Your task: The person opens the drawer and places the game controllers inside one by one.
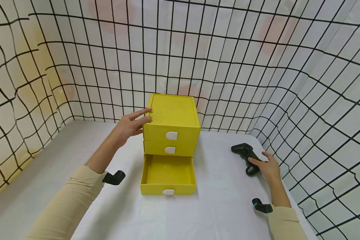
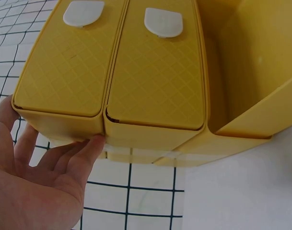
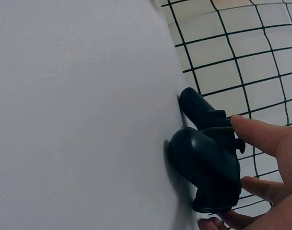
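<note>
A yellow drawer cabinet (image 1: 174, 110) with white pull tabs stands at the middle of the table. Its bottom drawer (image 1: 168, 170) is pulled out and holds nothing visible; the two drawers above are closed. My left hand (image 1: 128, 126) rests on the cabinet's upper left edge, fingertips on the top and others against the side, as the left wrist view (image 2: 50, 177) also shows. At the right lies a black game controller (image 1: 246, 153) on the table. Thumb and fingers of my right hand (image 1: 268, 166) grip around its right part; some fingertips are partly hidden in the right wrist view.
A white cloth covers the table (image 1: 222, 206). Black wire grid fencing (image 1: 180, 43) stands along the back and both sides, close to the right hand. White sheeting hangs behind the grid. A small black camera mount sits on each wrist.
</note>
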